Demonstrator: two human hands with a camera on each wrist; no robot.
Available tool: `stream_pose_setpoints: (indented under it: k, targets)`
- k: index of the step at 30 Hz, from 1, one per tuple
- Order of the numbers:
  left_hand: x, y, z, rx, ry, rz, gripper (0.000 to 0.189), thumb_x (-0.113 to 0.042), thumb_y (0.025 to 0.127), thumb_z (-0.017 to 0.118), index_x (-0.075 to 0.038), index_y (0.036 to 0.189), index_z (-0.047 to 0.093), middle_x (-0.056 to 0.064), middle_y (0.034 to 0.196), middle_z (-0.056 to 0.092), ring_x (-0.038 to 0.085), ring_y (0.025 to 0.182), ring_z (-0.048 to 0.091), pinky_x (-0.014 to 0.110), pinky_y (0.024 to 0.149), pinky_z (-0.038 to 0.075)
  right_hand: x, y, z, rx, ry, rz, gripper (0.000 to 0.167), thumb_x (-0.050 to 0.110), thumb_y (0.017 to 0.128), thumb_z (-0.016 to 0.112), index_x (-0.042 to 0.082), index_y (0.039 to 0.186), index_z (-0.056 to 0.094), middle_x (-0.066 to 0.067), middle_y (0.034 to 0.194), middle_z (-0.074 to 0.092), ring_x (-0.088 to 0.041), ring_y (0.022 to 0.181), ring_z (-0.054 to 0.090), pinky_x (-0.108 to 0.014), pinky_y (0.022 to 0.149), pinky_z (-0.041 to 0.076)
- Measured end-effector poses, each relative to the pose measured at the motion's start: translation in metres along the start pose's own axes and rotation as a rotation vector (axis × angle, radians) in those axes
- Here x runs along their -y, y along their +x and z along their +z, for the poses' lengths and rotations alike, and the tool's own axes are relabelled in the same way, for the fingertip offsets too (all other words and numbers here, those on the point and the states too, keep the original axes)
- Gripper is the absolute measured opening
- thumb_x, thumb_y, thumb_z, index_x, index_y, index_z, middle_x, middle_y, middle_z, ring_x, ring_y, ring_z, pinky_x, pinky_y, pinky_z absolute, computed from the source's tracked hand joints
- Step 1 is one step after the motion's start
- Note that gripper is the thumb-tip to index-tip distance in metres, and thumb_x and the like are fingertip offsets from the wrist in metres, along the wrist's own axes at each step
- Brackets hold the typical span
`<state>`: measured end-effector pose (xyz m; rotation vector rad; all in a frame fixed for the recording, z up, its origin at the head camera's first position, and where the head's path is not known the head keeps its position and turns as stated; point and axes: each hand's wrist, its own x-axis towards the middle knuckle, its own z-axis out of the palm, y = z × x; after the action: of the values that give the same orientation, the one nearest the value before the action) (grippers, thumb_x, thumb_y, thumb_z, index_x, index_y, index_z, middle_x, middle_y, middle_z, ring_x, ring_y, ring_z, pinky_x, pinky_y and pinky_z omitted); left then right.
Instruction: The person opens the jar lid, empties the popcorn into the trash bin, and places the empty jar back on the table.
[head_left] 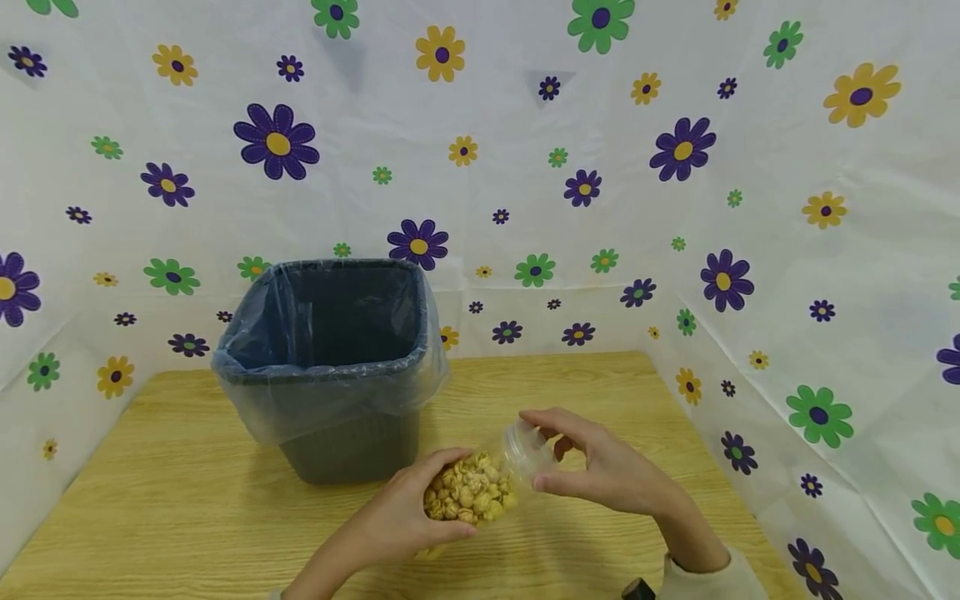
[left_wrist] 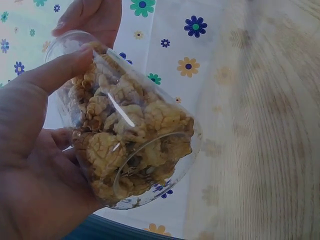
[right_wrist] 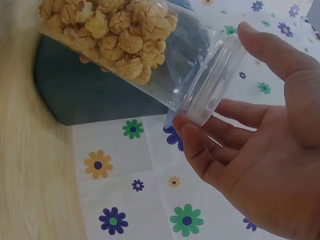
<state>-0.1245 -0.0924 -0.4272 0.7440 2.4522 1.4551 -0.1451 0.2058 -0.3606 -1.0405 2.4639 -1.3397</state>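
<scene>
A clear plastic jar (head_left: 491, 467) lies tilted in the air above the table, its lidded end toward the right. Caramel-coloured popcorn (left_wrist: 125, 115) fills the part nearest its base. My left hand (head_left: 405, 508) grips the jar's body around the lower half, thumb on one side and fingers on the other. At the other end, my right hand (head_left: 600, 467) holds the translucent screw lid (right_wrist: 217, 80) between thumb and fingertips. In the right wrist view the lid sits on the jar's mouth, and the palm stands off from it.
A dark bin (head_left: 352, 446) with a clear plastic liner (head_left: 330, 400) over its rim stands left of the jar on the wood-grain table (head_left: 195, 517). Flower-printed white sheeting (head_left: 510, 150) encloses the back and sides. A small dark object (head_left: 639, 590) shows beside the right sleeve.
</scene>
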Motion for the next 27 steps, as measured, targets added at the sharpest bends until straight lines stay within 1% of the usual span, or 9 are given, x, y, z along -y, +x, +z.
stream_pose_setpoints:
  k: [6, 10, 13, 21, 27]
  targets:
    - [-0.003, -0.002, -0.004, 0.059, -0.021, -0.043, 0.081, -0.043, 0.085, 0.085, -0.017, 0.153, 0.048, 0.004, 0.142, 0.056, 0.024, 0.120, 0.057, 0.050, 0.097, 0.049, -0.002, -0.003, -0.001, 0.026, -0.040, -0.084, 0.064, 0.016, 0.096, 0.075, 0.013, 0.154, 0.048, -0.002, 0.142, 0.057, -0.021, 0.120, 0.055, -0.037, 0.094, 0.052]
    - [-0.003, -0.003, -0.005, 0.086, -0.019, -0.048, 0.081, -0.044, 0.086, 0.084, -0.015, 0.153, 0.048, 0.004, 0.141, 0.057, 0.024, 0.120, 0.057, 0.049, 0.099, 0.048, -0.002, -0.003, -0.003, 0.052, -0.052, -0.157, 0.066, 0.013, 0.096, 0.074, 0.011, 0.155, 0.045, -0.005, 0.148, 0.053, -0.023, 0.123, 0.053, -0.039, 0.094, 0.052]
    - [-0.002, -0.004, -0.006, 0.110, -0.025, -0.041, 0.082, -0.046, 0.087, 0.082, -0.015, 0.154, 0.047, 0.004, 0.142, 0.056, 0.024, 0.122, 0.056, 0.049, 0.100, 0.048, -0.001, -0.003, -0.003, 0.077, -0.053, -0.189, 0.067, 0.013, 0.096, 0.072, 0.011, 0.156, 0.043, -0.007, 0.152, 0.050, -0.024, 0.127, 0.052, -0.039, 0.095, 0.051]
    - [0.004, -0.005, -0.015, 0.183, -0.064, -0.032, 0.075, -0.043, 0.090, 0.081, -0.019, 0.153, 0.048, -0.001, 0.150, 0.051, 0.023, 0.129, 0.053, 0.046, 0.105, 0.046, 0.003, -0.002, -0.005, 0.152, -0.023, -0.201, 0.072, 0.010, 0.095, 0.070, 0.014, 0.160, 0.039, -0.006, 0.161, 0.042, -0.023, 0.140, 0.044, -0.041, 0.097, 0.050]
    - [0.006, -0.005, -0.022, 0.222, -0.089, -0.026, 0.074, -0.041, 0.091, 0.079, -0.021, 0.155, 0.046, -0.001, 0.153, 0.049, 0.022, 0.131, 0.052, 0.041, 0.104, 0.046, 0.003, 0.000, -0.005, 0.166, -0.027, -0.216, 0.073, 0.010, 0.095, 0.070, 0.014, 0.161, 0.037, -0.006, 0.162, 0.040, -0.021, 0.144, 0.040, -0.040, 0.098, 0.051]
